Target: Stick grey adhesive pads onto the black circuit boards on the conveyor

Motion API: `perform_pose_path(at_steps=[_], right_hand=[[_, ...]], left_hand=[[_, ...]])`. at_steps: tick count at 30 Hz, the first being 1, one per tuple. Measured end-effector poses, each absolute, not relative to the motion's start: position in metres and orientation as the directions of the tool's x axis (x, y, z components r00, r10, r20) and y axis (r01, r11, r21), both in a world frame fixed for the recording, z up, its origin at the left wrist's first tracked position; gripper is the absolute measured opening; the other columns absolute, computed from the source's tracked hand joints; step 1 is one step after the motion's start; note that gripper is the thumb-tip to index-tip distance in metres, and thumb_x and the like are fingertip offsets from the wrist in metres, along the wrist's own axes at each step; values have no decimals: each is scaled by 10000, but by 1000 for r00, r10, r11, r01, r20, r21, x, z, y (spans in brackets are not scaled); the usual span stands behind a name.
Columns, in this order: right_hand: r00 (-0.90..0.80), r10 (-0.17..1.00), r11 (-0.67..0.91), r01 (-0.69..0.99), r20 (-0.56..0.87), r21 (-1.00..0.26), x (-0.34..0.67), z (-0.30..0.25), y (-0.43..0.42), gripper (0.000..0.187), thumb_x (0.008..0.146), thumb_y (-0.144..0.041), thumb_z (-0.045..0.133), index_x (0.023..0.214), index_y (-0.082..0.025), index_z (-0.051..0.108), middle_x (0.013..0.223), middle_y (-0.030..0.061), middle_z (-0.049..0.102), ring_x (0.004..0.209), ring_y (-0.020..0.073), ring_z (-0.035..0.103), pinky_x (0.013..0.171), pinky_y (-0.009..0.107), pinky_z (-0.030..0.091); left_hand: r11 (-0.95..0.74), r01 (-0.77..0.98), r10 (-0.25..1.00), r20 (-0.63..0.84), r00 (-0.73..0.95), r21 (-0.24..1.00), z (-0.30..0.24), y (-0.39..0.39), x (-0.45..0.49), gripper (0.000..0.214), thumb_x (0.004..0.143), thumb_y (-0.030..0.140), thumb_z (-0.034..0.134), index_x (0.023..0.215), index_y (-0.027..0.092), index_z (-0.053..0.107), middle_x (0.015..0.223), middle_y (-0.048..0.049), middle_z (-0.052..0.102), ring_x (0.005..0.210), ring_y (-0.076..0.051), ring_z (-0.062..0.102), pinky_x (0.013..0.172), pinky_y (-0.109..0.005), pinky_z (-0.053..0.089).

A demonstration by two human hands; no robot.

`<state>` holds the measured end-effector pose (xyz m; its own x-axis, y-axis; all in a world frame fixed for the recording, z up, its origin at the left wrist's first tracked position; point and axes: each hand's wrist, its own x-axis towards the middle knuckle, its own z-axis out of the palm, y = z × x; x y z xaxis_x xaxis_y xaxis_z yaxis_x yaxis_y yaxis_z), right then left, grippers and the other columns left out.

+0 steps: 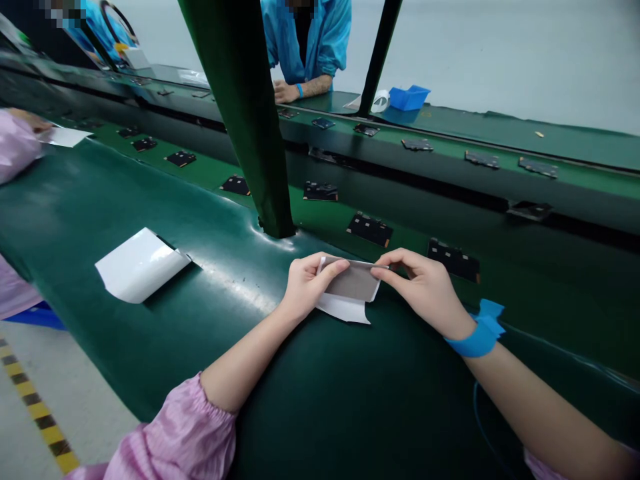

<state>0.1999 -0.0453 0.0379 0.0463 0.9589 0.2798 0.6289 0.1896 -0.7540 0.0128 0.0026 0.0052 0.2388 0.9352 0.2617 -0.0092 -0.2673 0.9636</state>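
Observation:
My left hand (309, 283) grips the left end of a grey-brown rectangular sheet (350, 281), thumb across its front. White backing paper (345, 309) hangs below and behind that sheet, its lower edge curled. At the sheet's upper right corner, my right hand (417, 283) pinches the edge between thumb and forefinger. A blue wrist strap (477, 337) circles my right wrist. Both hands are over the green mat (240, 360) near the bench's front. Farther left, a glossy white sheet (143, 265) with a curled edge lies on the mat, something dark partly under it.
A green post (245, 120) rises from the bench just beyond my hands. Dark circuit boards (370, 229) lie in a row on the green strip behind it. Across the line, a person in blue (310, 40) rests a forearm near a blue bin (410, 98). A pink sleeve (17, 147) shows at left.

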Motion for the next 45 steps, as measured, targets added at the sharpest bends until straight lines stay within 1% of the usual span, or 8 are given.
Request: perform_pose_path(at_steps=[11, 15, 20, 25, 31, 36, 42, 45], right_hand=[[56, 956, 184, 645, 286, -741, 194, 45, -50, 279, 829, -475, 599, 719, -237, 695, 688, 25, 689, 616, 176, 613, 532, 291, 461], [68, 953, 179, 659, 295, -731, 196, 44, -50, 269, 839, -456, 592, 728, -236, 699, 689, 26, 688, 615, 175, 614, 512, 283, 450], [79, 955, 166, 660, 286, -733, 200, 44, -49, 267, 846, -444, 582, 730, -230, 691, 692, 29, 686, 616, 176, 611, 507, 284, 446], [-27, 966, 206, 688, 259, -696, 207, 52, -47, 219, 847, -429, 590, 779, -234, 665, 772, 34, 690, 700, 192, 626, 578, 306, 485], [-78, 938, 280, 745, 338, -605, 214, 60, -47, 277, 850, -486, 576, 734, -238, 615, 881, 70, 656, 856, 238, 626, 723, 375, 511], [-106, 938, 284, 780, 329, -558, 218, 61, -47, 298, 854, -505, 563, 745, -239, 639, 950, 80, 624, 902, 245, 611, 721, 378, 508], [-25, 978, 156, 740, 205, -654, 221, 65, -47, 360, 820, -579, 566, 724, -252, 685, 992, 71, 631, 795, 207, 601, 613, 338, 485], [65, 975, 108, 694, 212, -712, 238, 63, -39, 398, 769, -623, 600, 695, -243, 694, 976, 76, 647, 725, 193, 585, 572, 342, 472]], left_hand=[[-343, 6, 926, 337, 171, 939, 6, -1, 13, 235, 795, 336, 648, 625, 185, 709, 595, -2, 675, 541, -112, 572, 525, -221, 436], [-299, -13, 931, 295, 216, 954, 6, 0, 13, 251, 750, 361, 689, 587, 171, 666, 543, 7, 623, 507, -103, 531, 487, -210, 413], [-223, -17, 930, 218, 295, 975, 7, -1, 13, 197, 706, 360, 745, 703, 169, 695, 646, -9, 668, 563, -113, 568, 500, -205, 430], [-220, 22, 942, 207, 266, 975, 4, 0, 13, 264, 738, 370, 720, 601, 160, 636, 565, 5, 595, 526, -100, 522, 472, -203, 392], [-221, 21, 935, 206, 289, 975, 3, 1, 13, 304, 738, 381, 721, 573, 157, 599, 542, 19, 544, 511, -92, 481, 462, -207, 365], [-198, 6, 930, 186, 318, 980, 3, 1, 14, 322, 733, 389, 724, 561, 158, 581, 523, 29, 511, 498, -83, 453, 452, -203, 344], [-90, 5, 945, 84, 316, 996, 5, 1, 16, 295, 699, 409, 739, 604, 155, 621, 562, 10, 574, 512, -92, 497, 453, -194, 379], [-38, 25, 954, 29, 299, 999, 5, 3, 15, 283, 686, 419, 745, 646, 153, 657, 616, -18, 640, 551, -114, 554, 475, -201, 421]])
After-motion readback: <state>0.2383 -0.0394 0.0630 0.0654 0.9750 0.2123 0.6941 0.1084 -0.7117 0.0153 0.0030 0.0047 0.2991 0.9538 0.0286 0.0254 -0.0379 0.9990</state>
